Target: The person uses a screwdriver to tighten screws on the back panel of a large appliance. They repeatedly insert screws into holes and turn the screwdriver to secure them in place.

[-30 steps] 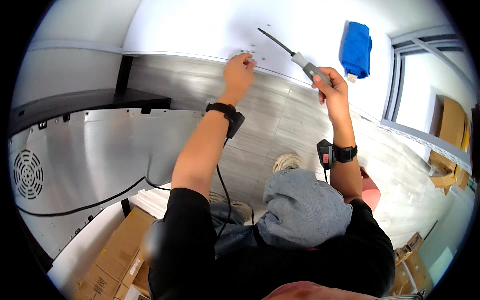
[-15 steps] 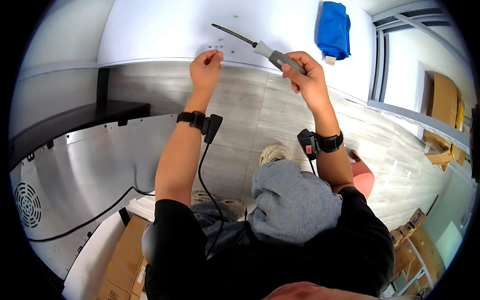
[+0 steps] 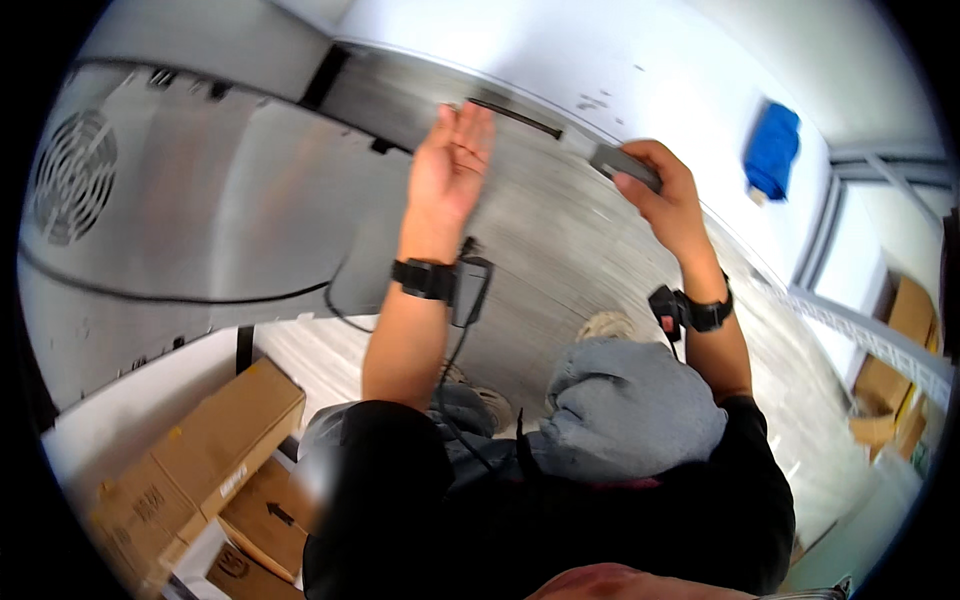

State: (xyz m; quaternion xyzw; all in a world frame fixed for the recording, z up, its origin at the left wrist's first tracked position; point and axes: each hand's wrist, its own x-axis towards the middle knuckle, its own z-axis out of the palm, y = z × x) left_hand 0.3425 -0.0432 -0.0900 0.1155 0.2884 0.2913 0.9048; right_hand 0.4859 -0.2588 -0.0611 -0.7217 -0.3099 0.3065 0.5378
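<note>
In my right hand [image 3: 665,195] is a screwdriver [image 3: 628,168] with a grey handle, my fingers wrapped round it. Its long dark shaft points left and slightly up, ending beside the fingertips of my left hand [image 3: 455,165]. That left hand is raised with its palm turned up and its fingers stretched out. Blur keeps me from seeing whether anything tiny lies on it. Several small screws [image 3: 593,101] are scattered on the white tabletop [image 3: 530,45], beyond the screwdriver.
A folded blue cloth [image 3: 773,150] lies on the tabletop at the right. To the left stands a large metal panel [image 3: 230,210] with a round vent and a black cable [image 3: 190,299] across it. Cardboard boxes [image 3: 190,460] are stacked at the lower left.
The view has swung left, showing more of the metal panel and boxes. My left hand has gone from closed fingertips near the screws to a flat, upturned palm. The screwdriver stays in my right hand.
</note>
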